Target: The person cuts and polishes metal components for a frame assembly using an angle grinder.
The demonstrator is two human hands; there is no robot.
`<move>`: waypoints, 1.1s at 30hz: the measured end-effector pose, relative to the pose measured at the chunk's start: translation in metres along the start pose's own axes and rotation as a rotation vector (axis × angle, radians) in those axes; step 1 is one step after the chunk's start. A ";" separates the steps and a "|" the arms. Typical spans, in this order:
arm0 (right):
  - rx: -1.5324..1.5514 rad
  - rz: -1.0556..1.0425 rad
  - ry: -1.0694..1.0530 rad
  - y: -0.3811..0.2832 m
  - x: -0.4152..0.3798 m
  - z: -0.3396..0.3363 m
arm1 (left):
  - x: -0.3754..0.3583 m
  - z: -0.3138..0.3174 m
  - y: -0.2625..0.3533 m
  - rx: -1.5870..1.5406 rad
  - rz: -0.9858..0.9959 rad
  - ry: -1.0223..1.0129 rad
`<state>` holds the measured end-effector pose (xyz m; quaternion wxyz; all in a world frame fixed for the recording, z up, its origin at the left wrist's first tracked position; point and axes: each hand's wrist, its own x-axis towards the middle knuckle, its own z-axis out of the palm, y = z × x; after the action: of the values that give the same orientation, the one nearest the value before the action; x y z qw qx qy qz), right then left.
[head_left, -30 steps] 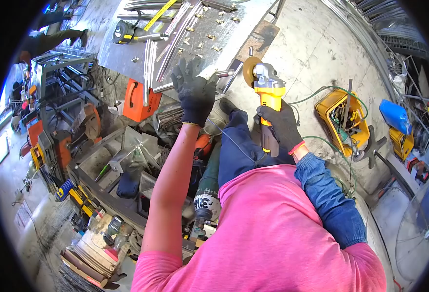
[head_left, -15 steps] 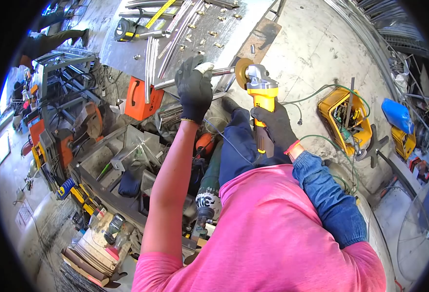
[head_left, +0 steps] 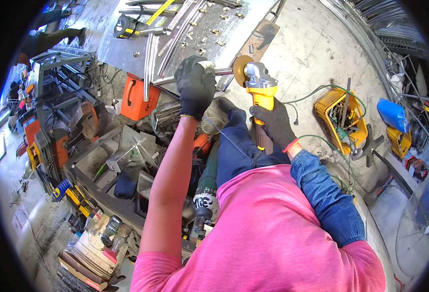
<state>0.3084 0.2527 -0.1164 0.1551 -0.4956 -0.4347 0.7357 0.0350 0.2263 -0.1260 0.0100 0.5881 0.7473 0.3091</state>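
Observation:
My left hand (head_left: 195, 86), in a dark glove, is closed round a shiny metal tube (head_left: 224, 71) whose free end points right. In my gloved right hand (head_left: 275, 120) is the yellow body of an angle grinder (head_left: 263, 92), held upright. The grinder's brown disc (head_left: 241, 69) stands at the tube's right end; whether they touch is hard to tell. Beyond my hands, a metal-topped table (head_left: 175, 51) carries thin metal rods (head_left: 151, 61), small brass-coloured pieces and a black-and-yellow tape measure (head_left: 125, 26).
An orange case (head_left: 139, 97) stands left of my left hand. At the right are a yellow crate (head_left: 320, 109) of tools, a green cable (head_left: 317, 92) and a blue bag (head_left: 392, 115). A gas cylinder (head_left: 208, 180) lies beside my legs. Another person's leg (head_left: 61, 39) shows at upper left.
My left hand has turned slightly, and the pale thumb area shows less. The grinder has shifted a little left in view. The surroundings have moved slightly with the camera.

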 end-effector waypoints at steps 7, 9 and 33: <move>0.160 0.033 0.040 0.009 -0.002 -0.008 | -0.002 -0.004 0.001 -0.031 -0.006 -0.026; 0.117 0.039 0.027 0.006 -0.004 -0.008 | -0.003 -0.003 0.000 -0.039 -0.007 -0.049; -0.228 -0.037 0.017 -0.004 -0.003 -0.003 | -0.003 -0.001 -0.002 -0.023 0.031 -0.025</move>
<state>0.3114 0.2541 -0.1122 0.1151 -0.5082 -0.5236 0.6740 0.0339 0.2231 -0.1273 0.0214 0.6035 0.7342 0.3104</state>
